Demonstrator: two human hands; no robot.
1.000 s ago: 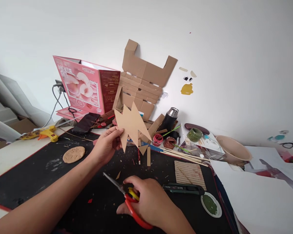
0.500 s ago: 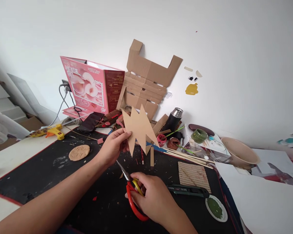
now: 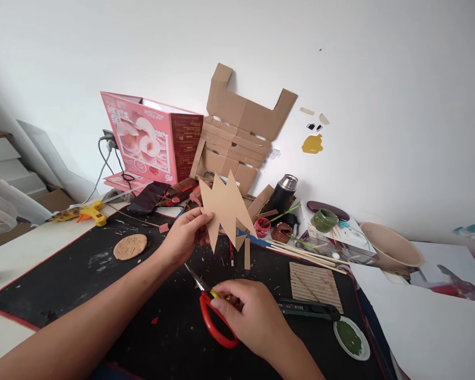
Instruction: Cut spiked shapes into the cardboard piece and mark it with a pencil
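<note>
Scissors [image 3: 205, 309] shifted, right hand [image 3: 255, 311] pinching handle, left hand [image 3: 182, 235] raised

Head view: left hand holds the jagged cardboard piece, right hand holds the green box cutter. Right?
Not quite: the right hand holds the red-handled scissors. The green box cutter lies on the black mat, as the head view shows. The left hand does hold the jagged cardboard piece.
</note>
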